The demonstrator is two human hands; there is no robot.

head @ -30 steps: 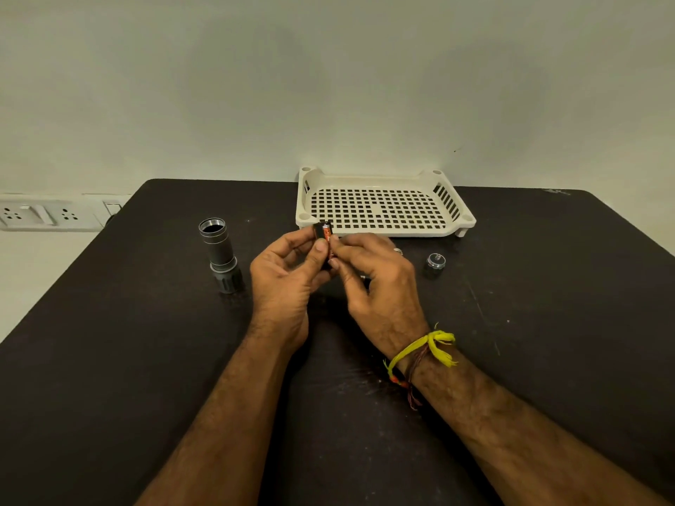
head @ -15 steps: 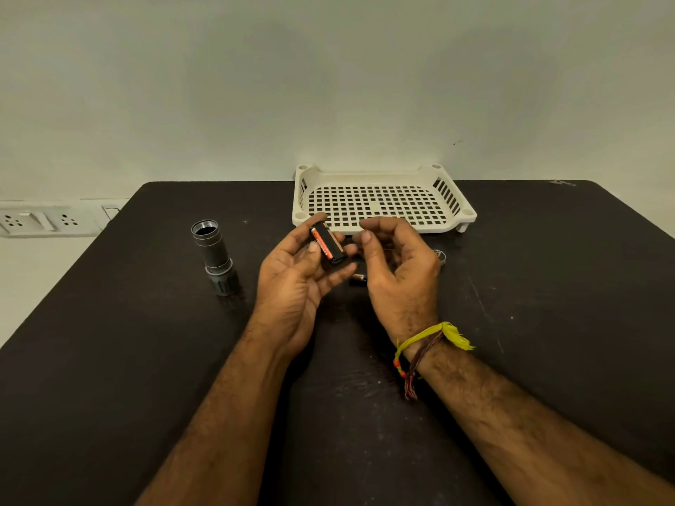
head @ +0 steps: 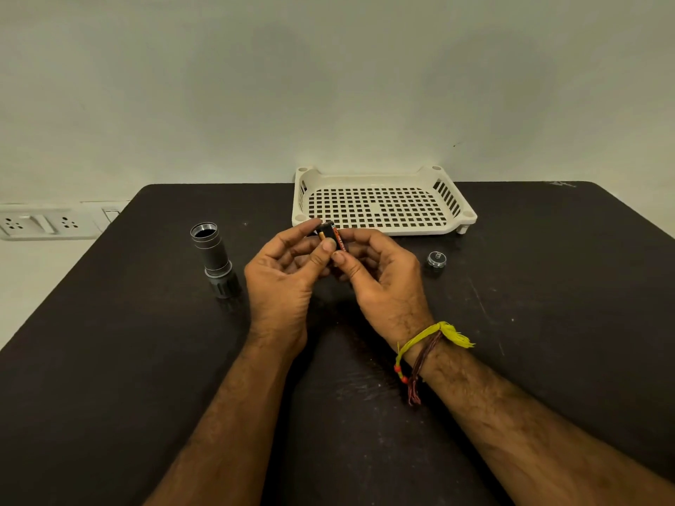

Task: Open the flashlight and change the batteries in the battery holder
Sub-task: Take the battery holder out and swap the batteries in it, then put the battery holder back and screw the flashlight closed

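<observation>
Half a second back the right hand (head: 383, 283) was apart from the battery holder (head: 330, 237); now both hands close on it again, above the dark table (head: 109, 359). The left hand (head: 281, 283) pinches the holder, its thumb tip pressing a gold-ended battery (head: 322, 235) just ahead of it, and the right hand's thumb and fingers curl round the holder's other side. My reading: a cell is being seated or pried, so the swap is under way.

Whether that cell is going in or out is unclear. The loose battery seen earlier between the hands is now hidden. The opened flashlight body (head: 215, 264) stands well left of the fingers; its tail cap (head: 436, 258) lies to their right.
</observation>
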